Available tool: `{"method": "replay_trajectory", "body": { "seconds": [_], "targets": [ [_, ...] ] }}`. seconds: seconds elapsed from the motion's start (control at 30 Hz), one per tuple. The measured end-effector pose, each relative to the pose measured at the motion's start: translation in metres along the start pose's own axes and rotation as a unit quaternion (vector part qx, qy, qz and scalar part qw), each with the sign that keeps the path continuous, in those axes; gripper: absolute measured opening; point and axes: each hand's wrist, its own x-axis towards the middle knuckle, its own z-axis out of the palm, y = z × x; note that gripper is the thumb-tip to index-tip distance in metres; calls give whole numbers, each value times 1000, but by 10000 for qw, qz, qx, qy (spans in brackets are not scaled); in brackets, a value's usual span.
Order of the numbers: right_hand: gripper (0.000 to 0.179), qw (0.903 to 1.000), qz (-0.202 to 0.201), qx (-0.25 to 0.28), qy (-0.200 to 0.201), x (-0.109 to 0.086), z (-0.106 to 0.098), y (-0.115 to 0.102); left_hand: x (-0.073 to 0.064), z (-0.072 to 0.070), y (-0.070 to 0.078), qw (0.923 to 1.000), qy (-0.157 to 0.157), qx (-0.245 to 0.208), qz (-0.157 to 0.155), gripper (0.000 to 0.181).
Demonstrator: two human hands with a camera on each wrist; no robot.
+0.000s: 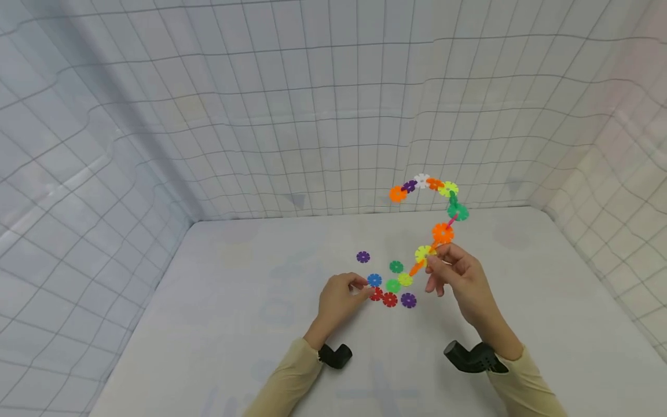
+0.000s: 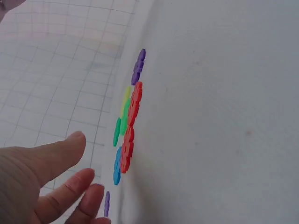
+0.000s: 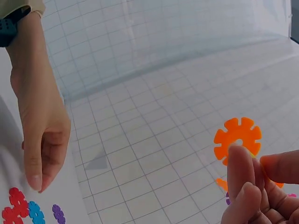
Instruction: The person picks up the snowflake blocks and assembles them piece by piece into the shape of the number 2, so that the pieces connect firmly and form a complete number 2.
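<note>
In head view, a chain (image 1: 449, 235) of notched discs is held up off the white table (image 1: 250, 324) by the R hand (image 1: 461, 281), pinched btw. thumb & fingers nr its lower end, at a yellow disc (image 1: 421, 252). From the R hand the chain is carried up twd 12 o'clock, then bent round to an orange end disc (image 1: 395, 196) at 11 o'clock. White, purple, green & pink discs are also linked in.

The L hand (image 1: 339, 298) is held w/ thumb & fingers parted, slightly bent, nothing gripped; in L wrist view a gap is seen btw. its tips & the discs. Just off those tips, a blue disc (image 1: 374, 277) is seen at 2 o'clock & a red disc (image 1: 378, 297) at 3, w/ a 2nd red disc (image 1: 388, 302) just beside. Past these are spread a dark green disc (image 1: 394, 269), a light green disc (image 1: 392, 288), a loose yellow disc (image 1: 405, 281) & a purple disc (image 1: 407, 302). Another, the far purple disc (image 1: 362, 258), is set apart at 1 o'clock from the L hand. Whether the loose yellow disc is touched by the chain can't be told.
</note>
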Motion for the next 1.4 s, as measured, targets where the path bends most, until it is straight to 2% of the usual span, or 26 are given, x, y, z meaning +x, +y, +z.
{"method": "replay_trajectory", "body": {
  "seconds": [0.17,0.33,0.53,0.77,0.93,1.03,1.17,1.3,1.4],
  "targets": [
    [17,9993,-184,294,-153,0,0,3,9,12,-1,9976,-246,597,-264,37],
    [12,9971,-173,590,-443,1,1,5,10,19,-3,9947,-167,994,-180,36],
    [9,9955,-35,674,-663,0,5,8,8,18,-3,9955,-70,941,-112,26],
    [7,9951,-99,621,-762,0,9,10,7,21,3,9929,-174,1172,-74,39],
    [5,9945,-15,618,-851,-1,13,11,5,22,5,9919,-246,1234,-155,36],
    [7,9956,90,456,-815,-1,15,12,2,20,2,9951,-213,954,-176,32],
    [13,9964,274,237,-768,-1,17,13,-5,14,-4,9994,-94,115,-325,27],
    [17,9958,451,134,-790,0,20,17,-13,5,-11,9976,-18,-520,-452,22],
    [19,9950,473,93,-871,2,23,19,-15,-3,-11,9955,-99,-880,-337,19]
  ]
}}
